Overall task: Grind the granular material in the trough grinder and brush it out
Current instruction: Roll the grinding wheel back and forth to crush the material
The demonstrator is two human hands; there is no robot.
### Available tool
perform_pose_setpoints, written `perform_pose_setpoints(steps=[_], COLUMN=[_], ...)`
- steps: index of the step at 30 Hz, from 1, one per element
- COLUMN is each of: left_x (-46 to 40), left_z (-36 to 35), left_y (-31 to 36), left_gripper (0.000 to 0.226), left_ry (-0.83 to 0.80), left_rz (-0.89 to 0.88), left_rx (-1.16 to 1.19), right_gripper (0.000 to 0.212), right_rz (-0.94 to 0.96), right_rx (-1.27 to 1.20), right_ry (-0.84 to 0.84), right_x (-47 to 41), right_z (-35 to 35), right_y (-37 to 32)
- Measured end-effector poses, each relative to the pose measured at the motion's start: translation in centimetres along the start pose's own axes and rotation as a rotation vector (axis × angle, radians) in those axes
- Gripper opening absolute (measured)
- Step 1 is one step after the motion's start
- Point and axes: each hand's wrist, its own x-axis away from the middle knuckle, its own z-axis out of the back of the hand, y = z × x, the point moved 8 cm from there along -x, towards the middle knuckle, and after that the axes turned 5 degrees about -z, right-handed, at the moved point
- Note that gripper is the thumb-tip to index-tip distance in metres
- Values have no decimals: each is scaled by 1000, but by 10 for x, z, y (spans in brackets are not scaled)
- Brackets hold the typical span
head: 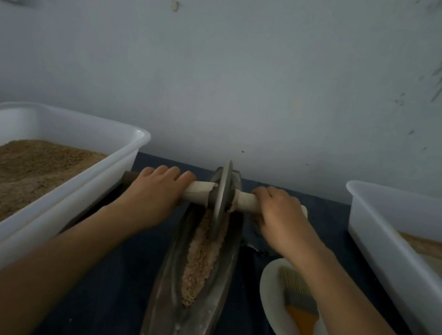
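Left hand: my left hand (153, 194) grips the axle (198, 192).
Right hand: my right hand (282, 214) grips the same axle.
Wheel: grinding wheel (221, 198) upright in the trough (167, 296), on granules (200, 264).
Brush: brush (301, 306) on plate (271, 296).

Left grip (158, 187) curled; right grip (279, 208) curled; arms extended.

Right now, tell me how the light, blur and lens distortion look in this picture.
Head view: dim, flat, bluish light, no glare; soft shadow under the grinding wheel. Wide-angle bending bows the left tub and right tub outward. Slight softness overall; the brush and near forearms blur most.
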Motion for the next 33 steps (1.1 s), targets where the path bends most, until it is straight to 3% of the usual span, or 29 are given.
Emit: perform_pose_setpoints(steps=[2,4,7,9,11,16,21,27,30,33], left_x=[0,2,12,26,38,45,26,1,0,2], left_z=[1,0,4,9,16,25,10,-2,-1,1], left_y=[1,2,8,14,19,24,18,1,4,6], left_gripper=[37,36,30,20,25,25,23,35,38,39], left_ry=[5,-97,-356,-545,-692,-781,-621,-114,6,-72], left_rz=[-2,-12,-58,-88,-110,-134,-82,13,14,-22], left_rx=[-5,12,83,215,301,304,274,-34,-63,-53], right_gripper=[36,30,16,20,22,32,30,31,30,24], right_rz=[18,27,70,115,152,155,73,18,31,55], right_rx=[13,-16,-99,-114,-122,-117,-162,10,11,-9], right_ry=[-16,-100,-297,-454,-575,-700,-521,3,46,-70], right_x=[0,4,16,27,38,50,29,3,3,6], right_z=[-2,-2,2,7,14,17,6,-3,-7,-7], right_y=[-1,-3,-12,-19,-24,-23,-15,-5,-3,-3])
